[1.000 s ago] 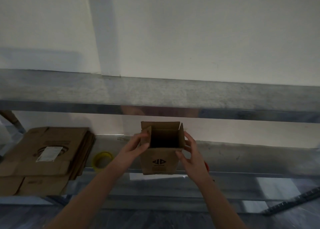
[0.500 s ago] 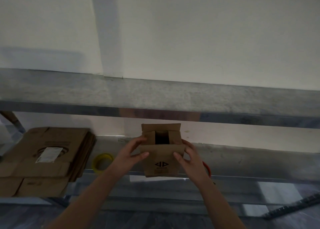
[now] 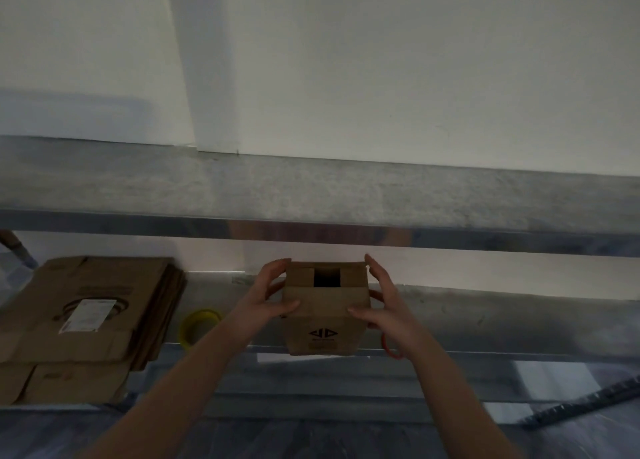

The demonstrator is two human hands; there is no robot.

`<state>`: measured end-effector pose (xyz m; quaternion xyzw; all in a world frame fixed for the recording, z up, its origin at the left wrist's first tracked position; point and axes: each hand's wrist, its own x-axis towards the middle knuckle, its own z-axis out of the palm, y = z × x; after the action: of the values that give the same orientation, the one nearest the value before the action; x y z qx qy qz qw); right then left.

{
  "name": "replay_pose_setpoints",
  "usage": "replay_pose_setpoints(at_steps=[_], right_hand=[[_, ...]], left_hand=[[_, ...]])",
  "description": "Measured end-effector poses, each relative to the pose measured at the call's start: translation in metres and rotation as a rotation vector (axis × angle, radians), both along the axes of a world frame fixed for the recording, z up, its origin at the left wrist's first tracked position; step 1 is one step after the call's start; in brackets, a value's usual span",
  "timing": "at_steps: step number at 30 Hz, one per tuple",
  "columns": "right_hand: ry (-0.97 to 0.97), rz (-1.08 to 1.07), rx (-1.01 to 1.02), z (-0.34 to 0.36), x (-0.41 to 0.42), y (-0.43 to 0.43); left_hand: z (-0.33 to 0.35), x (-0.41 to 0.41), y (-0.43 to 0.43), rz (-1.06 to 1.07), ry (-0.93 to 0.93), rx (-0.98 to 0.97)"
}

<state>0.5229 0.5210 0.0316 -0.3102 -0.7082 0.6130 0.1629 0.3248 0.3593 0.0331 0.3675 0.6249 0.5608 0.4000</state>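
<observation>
A small cardboard box (image 3: 323,320) is held upright between the two hands at the front edge of the lower metal shelf (image 3: 485,313); whether its bottom rests on that shelf cannot be told. The left hand (image 3: 266,295) is clamped on the box's left side, its fingers curled over the top corner and its thumb laid on the near flap. The right hand (image 3: 384,302) is clamped on the right side in the same way. A dark square gap is left between the partly folded top flaps. A stack of flattened cardboard (image 3: 86,313) is seen on the shelf, well to the left. A yellow tape roll (image 3: 199,327) lies between the stack and the box. An orange ring (image 3: 391,349) is partly hidden under the right wrist.
</observation>
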Motion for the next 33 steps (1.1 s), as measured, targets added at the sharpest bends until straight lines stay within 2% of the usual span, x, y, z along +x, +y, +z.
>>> replay_pose_setpoints(at_steps=[7, 11, 17, 22, 26, 31, 33], right_hand=[[0.023, 0.001, -0.089, -0.006, 0.005, 0.007], [0.014, -0.010, -0.080, -0.010, 0.002, 0.003], [0.034, -0.085, -0.098, -0.023, 0.023, 0.003], [0.041, -0.072, -0.121, -0.025, 0.014, 0.006], [-0.017, -0.075, -0.129, -0.039, 0.013, -0.003], [0.014, -0.105, -0.133, -0.043, 0.001, -0.002], [0.016, -0.101, -0.142, -0.037, -0.011, 0.003]], left_hand=[[-0.012, 0.006, -0.002, 0.046, 0.076, -0.002], [-0.015, 0.003, -0.006, -0.015, 0.082, -0.034], [-0.016, 0.013, 0.005, -0.100, 0.237, -0.070], [-0.019, 0.004, 0.007, -0.093, 0.146, -0.069], [-0.040, 0.004, -0.002, -0.093, 0.160, -0.125], [-0.050, 0.002, 0.009, -0.048, 0.198, -0.090], [-0.049, -0.002, 0.017, -0.034, 0.156, -0.099]])
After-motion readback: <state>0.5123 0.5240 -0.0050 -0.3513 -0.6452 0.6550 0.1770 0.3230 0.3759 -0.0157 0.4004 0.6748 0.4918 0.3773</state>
